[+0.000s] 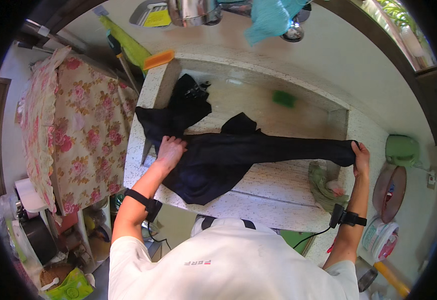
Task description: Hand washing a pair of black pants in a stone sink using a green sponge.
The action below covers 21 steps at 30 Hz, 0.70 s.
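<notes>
A black long-sleeved garment (218, 157) lies spread across a speckled stone wash basin (289, 180). One long sleeve is stretched out straight to the right. At that sleeve's end, my right hand (361, 159) pinches the cloth between thumb and fingers. My left hand (171, 152) has its fingers curled on the fabric near the garment's left side. More black cloth (188, 99) is bunched at the basin's back left and droops towards its bottom. The lower part of the garment rests over the basin's sloped front, near my white shirt.
A green scrubbing pad (284, 98) lies at the basin's back. Crumpled green cloth (325, 185) rests at the right front, below my right hand. An orange brush (159, 59) sits on the left rear rim. Flowered fabric (90, 131) covers something at left.
</notes>
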Tool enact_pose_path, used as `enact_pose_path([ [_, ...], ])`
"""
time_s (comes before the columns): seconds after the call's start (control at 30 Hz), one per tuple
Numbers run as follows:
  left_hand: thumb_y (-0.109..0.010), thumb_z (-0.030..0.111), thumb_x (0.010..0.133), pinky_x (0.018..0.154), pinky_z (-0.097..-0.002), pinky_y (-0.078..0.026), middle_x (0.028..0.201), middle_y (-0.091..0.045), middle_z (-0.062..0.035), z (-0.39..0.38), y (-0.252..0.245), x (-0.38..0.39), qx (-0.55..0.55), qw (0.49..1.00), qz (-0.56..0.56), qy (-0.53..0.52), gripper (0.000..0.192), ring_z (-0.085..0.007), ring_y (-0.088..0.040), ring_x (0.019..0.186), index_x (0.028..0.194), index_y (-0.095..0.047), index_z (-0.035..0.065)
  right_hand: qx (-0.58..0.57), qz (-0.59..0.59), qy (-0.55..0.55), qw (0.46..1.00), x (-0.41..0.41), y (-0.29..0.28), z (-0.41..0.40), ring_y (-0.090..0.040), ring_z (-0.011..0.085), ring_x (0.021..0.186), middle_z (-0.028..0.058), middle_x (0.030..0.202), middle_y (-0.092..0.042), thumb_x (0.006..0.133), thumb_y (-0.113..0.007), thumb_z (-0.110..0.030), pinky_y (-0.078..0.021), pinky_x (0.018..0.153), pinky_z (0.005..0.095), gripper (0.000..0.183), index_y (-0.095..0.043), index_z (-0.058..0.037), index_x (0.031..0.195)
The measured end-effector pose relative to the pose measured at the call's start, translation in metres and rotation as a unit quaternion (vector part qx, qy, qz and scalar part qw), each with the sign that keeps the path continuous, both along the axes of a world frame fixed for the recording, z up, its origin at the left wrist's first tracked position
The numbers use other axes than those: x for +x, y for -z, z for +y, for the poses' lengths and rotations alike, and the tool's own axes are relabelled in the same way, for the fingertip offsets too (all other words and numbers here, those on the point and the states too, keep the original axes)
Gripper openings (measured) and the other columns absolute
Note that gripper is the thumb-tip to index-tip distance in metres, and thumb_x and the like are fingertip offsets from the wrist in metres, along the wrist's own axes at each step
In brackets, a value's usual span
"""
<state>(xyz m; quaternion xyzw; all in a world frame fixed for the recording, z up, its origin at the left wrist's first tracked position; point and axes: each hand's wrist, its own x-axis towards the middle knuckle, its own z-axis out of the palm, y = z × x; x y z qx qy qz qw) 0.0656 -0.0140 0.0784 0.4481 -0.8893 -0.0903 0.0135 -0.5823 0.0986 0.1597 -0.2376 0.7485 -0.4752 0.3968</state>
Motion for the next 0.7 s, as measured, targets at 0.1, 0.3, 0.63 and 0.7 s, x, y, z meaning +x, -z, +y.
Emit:
enact_pose_path([
  [0.1,-0.063,0.025,0.089,0.083,-0.0444,-0.047,0.081,-0.068,-0.0085,-0.003,0.000,0.008,0.022,0.998,0.043,-0.029,0.016,-0.0273,-0.067,0.088,0.086,-0.064,0.0100,-0.037,0.003,0.033,0.999,-0.010,0.023,-0.003,-0.062,0.0116,0.075,0.0020,0.087,-0.068,0.093,-0.068,-0.018,-0.0492,0.071,0.0261,0.018,-0.066,-0.0020,0.100],
  [0.3,-0.062,0.040,0.089,0.057,-0.0490,-0.052,0.062,-0.063,-0.0125,0.058,-0.062,0.020,0.228,0.954,-0.081,0.177,0.033,-0.0337,-0.065,0.059,0.070,-0.063,0.0129,0.177,0.419,-0.320,0.831,0.075,0.066,-0.071,-0.061,0.0366,0.110,0.0193,0.116,-0.066,0.083,-0.075,-0.034,-0.0482,0.094,0.0429,0.043,-0.069,-0.0025,0.111],
  [0.63,-0.066,0.037,0.087,0.061,-0.0413,-0.049,0.060,-0.061,-0.0094,0.101,-0.041,-0.017,0.157,0.985,-0.071,0.025,0.034,-0.0291,-0.063,0.061,0.065,-0.059,0.0123,0.052,0.492,-0.270,0.826,0.105,0.327,-0.225,-0.049,0.0392,0.124,0.0216,0.137,-0.050,0.088,-0.057,-0.013,-0.0472,0.100,0.0486,0.031,-0.062,-0.0023,0.117],
  [0.7,-0.066,0.037,0.088,0.062,-0.0416,-0.049,0.060,-0.061,-0.0086,0.097,-0.036,-0.018,0.165,0.983,-0.079,0.009,0.034,-0.0288,-0.063,0.062,0.065,-0.059,0.0122,0.060,0.455,-0.244,0.854,0.096,0.350,-0.237,-0.051,0.0400,0.122,0.0223,0.137,-0.049,0.089,-0.054,-0.010,-0.0480,0.099,0.0479,0.031,-0.060,-0.0006,0.117],
])
